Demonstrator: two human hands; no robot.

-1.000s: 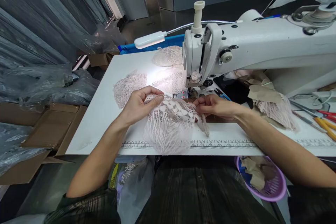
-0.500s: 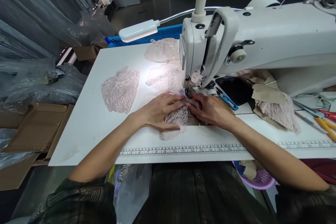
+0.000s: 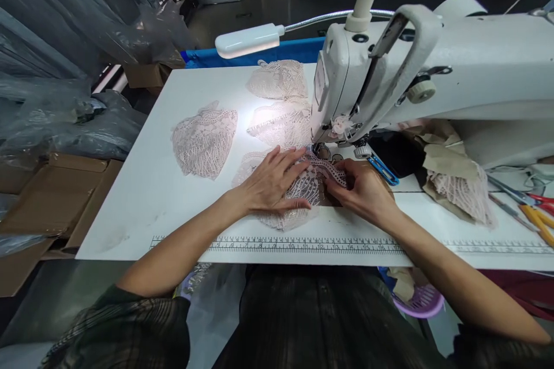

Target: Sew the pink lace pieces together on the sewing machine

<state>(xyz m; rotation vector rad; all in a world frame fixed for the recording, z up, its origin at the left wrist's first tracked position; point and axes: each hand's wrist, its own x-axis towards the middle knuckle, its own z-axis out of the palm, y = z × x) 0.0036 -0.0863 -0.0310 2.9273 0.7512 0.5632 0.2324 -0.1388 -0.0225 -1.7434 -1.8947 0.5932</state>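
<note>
My left hand (image 3: 277, 181) lies with fingers spread on a pale pink lace piece (image 3: 300, 190), just left of the needle area of a white sewing machine (image 3: 337, 86). A scalloped lace edging (image 3: 326, 168) runs from under the presser foot toward my right hand (image 3: 363, 189). Thumb and fingers of that hand pinch this edging in front of the machine head. The needle itself is too small to make out. Behind my left hand, more lace pieces (image 3: 281, 121) lie by the machine, and a separate lace cup (image 3: 205, 141) rests farther left.
A lit lamp (image 3: 247, 40) hangs over the white table (image 3: 142, 184). Right of my hands are a blue thread snipper (image 3: 383, 169), lace with brown paper (image 3: 459, 176) and yellow-handled scissors (image 3: 539, 222). A printed ruler (image 3: 277, 246) follows the front edge; a purple basket (image 3: 422, 301) sits below.
My view has shifted, so the machine appears farther right. My hands have drawn slightly apart, and more of the lace and its edging shows between them.
</note>
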